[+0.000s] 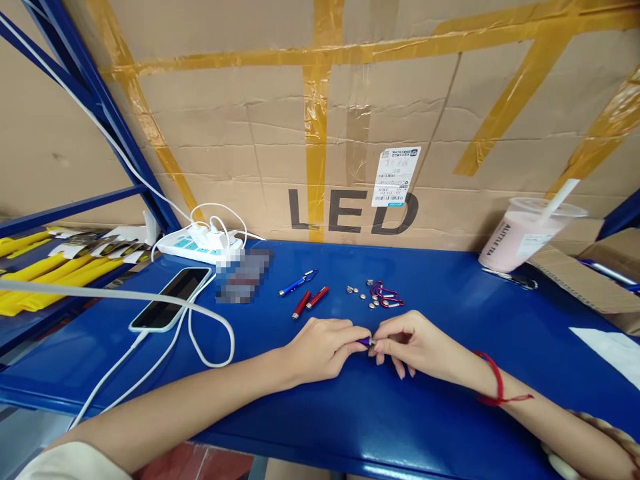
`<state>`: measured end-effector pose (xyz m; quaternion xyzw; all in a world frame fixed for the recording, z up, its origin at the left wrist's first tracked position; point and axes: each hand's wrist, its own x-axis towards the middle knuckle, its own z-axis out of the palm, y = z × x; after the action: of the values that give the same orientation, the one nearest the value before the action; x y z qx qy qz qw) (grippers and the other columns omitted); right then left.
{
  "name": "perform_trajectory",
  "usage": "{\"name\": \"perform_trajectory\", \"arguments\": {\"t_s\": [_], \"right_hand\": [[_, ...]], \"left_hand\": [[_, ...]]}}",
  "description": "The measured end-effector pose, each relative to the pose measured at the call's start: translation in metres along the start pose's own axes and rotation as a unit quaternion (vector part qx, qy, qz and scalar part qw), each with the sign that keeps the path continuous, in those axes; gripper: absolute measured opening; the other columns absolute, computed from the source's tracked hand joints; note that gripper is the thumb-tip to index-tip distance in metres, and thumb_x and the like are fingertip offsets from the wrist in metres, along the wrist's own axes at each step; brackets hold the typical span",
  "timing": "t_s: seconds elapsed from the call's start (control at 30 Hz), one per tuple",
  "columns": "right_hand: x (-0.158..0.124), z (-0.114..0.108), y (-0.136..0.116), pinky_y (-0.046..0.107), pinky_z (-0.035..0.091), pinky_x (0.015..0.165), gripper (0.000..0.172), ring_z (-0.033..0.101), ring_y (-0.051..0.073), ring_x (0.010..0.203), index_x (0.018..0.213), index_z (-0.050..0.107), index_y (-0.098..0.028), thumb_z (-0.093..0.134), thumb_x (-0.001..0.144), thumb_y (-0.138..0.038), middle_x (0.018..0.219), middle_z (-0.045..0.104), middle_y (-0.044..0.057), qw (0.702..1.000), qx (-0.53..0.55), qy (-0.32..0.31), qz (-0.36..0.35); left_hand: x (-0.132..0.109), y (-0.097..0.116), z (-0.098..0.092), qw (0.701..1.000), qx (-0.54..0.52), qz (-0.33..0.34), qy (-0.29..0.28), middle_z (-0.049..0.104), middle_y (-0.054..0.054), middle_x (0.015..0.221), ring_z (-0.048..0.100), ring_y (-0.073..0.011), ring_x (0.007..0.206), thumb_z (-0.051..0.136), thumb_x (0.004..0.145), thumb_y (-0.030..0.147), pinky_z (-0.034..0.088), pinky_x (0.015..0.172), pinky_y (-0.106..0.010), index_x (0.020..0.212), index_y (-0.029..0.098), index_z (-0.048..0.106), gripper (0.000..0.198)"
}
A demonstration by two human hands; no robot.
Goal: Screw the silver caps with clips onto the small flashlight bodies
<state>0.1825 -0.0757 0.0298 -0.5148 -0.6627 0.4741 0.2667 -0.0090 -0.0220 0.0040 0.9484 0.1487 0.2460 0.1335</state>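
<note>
My left hand point(325, 347) is closed around a small purple tube point(365, 341) that looks like a mini flashlight; most of it is hidden by my fingers. Thumb and fingers of my right hand point(420, 343) pinch a tiny silvery piece at the tube's right end, largely covered. Beyond my hands lie two red mini flashlights point(317, 298) and a blue mini flashlight point(293, 287) with a clip. Several small silver button cells point(375, 298) are scattered next to red carabiner clips point(385, 293).
A phone point(170, 300) with a white cable point(234, 340) lies at left, near a power strip point(200, 245). A pink drink cup point(527, 233) stands back right beside an open cardboard box point(575, 277). A large carton point(225, 133) walls off the blue table's point(450, 413) back.
</note>
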Motion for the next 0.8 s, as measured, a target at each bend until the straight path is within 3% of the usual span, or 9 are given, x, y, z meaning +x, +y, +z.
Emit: {"name": "perform_trajectory", "arguments": {"t_s": [0.3,0.53,0.63,0.8], "right_hand": [[-0.008,0.016,-0.002,0.017,0.040,0.035,0.044,0.052,0.007,0.035,0.056,0.055,-0.014,0.045,0.086,-0.044,0.057,0.056,0.002,0.993,-0.087,0.044,-0.068],[-0.006,0.017,0.001,0.014,0.033,0.033,0.041,0.048,0.005,0.032,0.064,0.054,-0.013,0.052,0.081,-0.050,0.052,0.055,-0.002,0.996,0.067,-0.024,0.044],[-0.005,0.013,0.002,0.013,0.030,0.033,0.044,0.048,0.005,0.032,0.064,0.055,-0.012,0.053,0.079,-0.053,0.049,0.054,-0.002,0.991,0.101,-0.058,0.060],[-0.003,0.008,0.003,0.014,0.030,0.033,0.047,0.047,0.006,0.031,0.065,0.057,-0.012,0.054,0.075,-0.058,0.046,0.053,-0.002,0.988,0.114,-0.063,0.079]], "left_hand": [[-0.003,0.000,0.001,0.998,0.058,0.012,0.005,0.061,-0.003,0.069,0.059,-0.0142,0.065,0.030,0.096,0.029,0.041,0.055,-0.022,0.101,0.017,0.063,0.035],[-0.003,0.001,0.001,0.998,0.058,0.023,0.022,0.062,-0.004,0.070,0.059,-0.0145,0.065,0.030,0.096,0.027,0.044,0.057,-0.023,0.104,0.016,0.062,0.035],[-0.001,0.003,-0.001,1.000,0.020,0.000,-0.006,0.065,-0.003,0.076,0.062,-0.0141,0.070,0.034,0.095,0.026,0.046,0.061,-0.022,0.104,0.016,0.060,0.030],[0.001,0.006,-0.003,0.999,-0.016,-0.031,-0.022,0.068,-0.002,0.094,0.065,-0.0144,0.083,0.039,0.093,0.024,0.048,0.070,-0.022,0.114,0.019,0.054,0.026]]}}
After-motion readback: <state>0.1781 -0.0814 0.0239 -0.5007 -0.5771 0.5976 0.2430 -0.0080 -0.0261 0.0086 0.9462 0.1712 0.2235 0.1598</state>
